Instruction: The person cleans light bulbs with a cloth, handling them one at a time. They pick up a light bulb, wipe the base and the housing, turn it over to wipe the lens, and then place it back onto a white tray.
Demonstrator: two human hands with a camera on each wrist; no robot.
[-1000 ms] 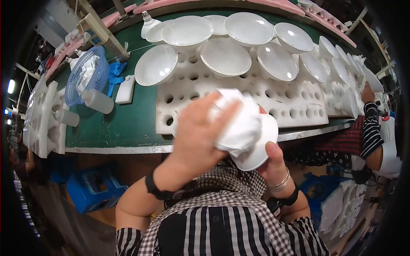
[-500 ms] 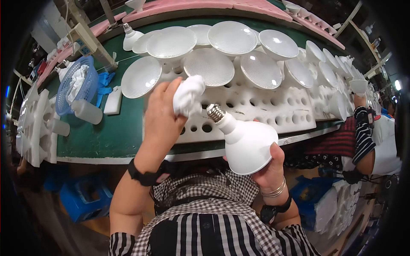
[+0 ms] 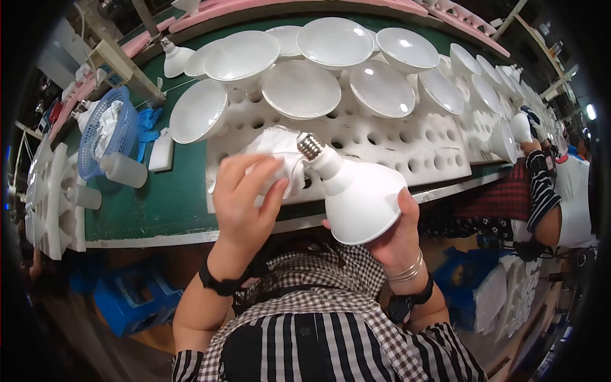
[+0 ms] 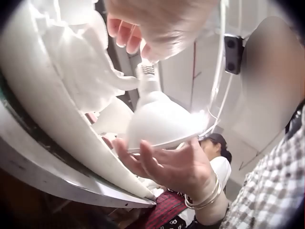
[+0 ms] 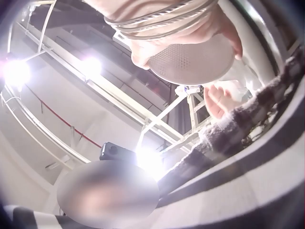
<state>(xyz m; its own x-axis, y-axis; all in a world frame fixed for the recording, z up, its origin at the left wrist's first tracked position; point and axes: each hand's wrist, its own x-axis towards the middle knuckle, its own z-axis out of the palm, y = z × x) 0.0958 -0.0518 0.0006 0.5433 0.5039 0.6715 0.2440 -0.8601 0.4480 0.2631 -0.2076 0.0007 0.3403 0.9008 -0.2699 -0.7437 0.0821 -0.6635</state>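
My right hand [image 3: 400, 239] holds a white reflector light bulb [image 3: 363, 200] by its wide face, fingers and thumb around the rim. Its metal screw base [image 3: 310, 146] points up and toward the left. In the right wrist view the bulb's textured front face [image 5: 190, 62] shows under that hand. My left hand [image 3: 245, 204] is just left of the bulb, fingers loosely bent with nothing between them. A crumpled white cloth [image 3: 280, 141] lies on the white foam block [image 3: 439, 162] beyond the left hand. The left wrist view has the left hand [image 4: 164, 24] above the screw base.
Several more reflector bulbs [image 3: 301, 89] stand face up in the foam block. Left on the green table [image 3: 146, 210] are a blue basket [image 3: 127, 127], a white bottle [image 3: 125, 170], a white block [image 3: 161, 151] and blue gloves [image 3: 146, 127]. Another person [image 3: 550, 204] works at the right.
The left hand wiped the bulb with the cloth, moved away with it, then let it go onto the foam block and came back toward the bulb. The bulb turned screw base up.
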